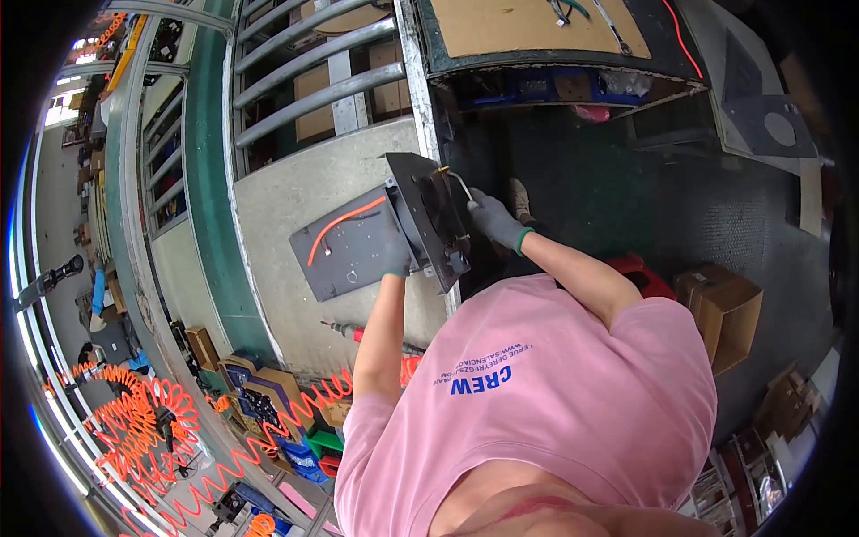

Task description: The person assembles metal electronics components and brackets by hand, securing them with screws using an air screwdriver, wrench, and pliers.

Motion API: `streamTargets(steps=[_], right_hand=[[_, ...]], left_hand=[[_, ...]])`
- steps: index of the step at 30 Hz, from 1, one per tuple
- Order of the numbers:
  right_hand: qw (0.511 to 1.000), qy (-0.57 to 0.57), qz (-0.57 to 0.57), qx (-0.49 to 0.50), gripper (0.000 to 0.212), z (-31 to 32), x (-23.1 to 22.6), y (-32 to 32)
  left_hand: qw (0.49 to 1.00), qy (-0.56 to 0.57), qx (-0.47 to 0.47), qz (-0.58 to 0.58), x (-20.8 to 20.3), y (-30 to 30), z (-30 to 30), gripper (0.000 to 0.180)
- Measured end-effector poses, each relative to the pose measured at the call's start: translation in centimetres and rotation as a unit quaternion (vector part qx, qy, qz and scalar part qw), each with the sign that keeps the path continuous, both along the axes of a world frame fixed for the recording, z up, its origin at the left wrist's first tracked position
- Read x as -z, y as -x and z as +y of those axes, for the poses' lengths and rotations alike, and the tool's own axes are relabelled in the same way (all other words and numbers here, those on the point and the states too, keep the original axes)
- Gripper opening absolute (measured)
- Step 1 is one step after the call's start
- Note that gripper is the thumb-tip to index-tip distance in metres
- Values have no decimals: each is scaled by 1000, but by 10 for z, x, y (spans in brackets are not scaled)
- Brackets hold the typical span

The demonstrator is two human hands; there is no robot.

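My right grip (496, 222) is wrapped round a tool (461, 185); my left grip (395, 251) touches the unit (351, 248), closure unclear.

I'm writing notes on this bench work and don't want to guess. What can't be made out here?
All in the head view:
- What the tip of the bent metal tool in the right hand engages: too small and dark.
- How the left hand grips the dark metal unit: grey glove blends in.
- The middle of the red-and-black tool: hidden behind the left forearm.
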State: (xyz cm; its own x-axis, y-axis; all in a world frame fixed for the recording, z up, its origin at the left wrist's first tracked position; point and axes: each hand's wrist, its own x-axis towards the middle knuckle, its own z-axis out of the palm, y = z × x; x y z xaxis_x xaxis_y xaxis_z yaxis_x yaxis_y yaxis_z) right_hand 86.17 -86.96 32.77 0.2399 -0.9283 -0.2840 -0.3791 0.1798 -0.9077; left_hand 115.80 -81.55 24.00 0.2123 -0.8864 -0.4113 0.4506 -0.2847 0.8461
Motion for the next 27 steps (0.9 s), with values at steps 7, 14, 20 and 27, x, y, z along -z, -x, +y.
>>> streamTargets(steps=[7,14,20,27], right_hand=[[981,-187,10,53,39,-3,-39,14],[996,-77,36,-5,41,-13,-19,21],[983,-173,31,-50,37,-29,-54,21],[919,-359,81,-144,30,-90,-115,8]], left_hand=[[993,29,76,-81,10,56,-37,37],[974,52,131,-177,-15,75,-35,38],[952,57,169,-250,-28,88,-49,39],[917,60,209,-335,-42,108,-56,41]])
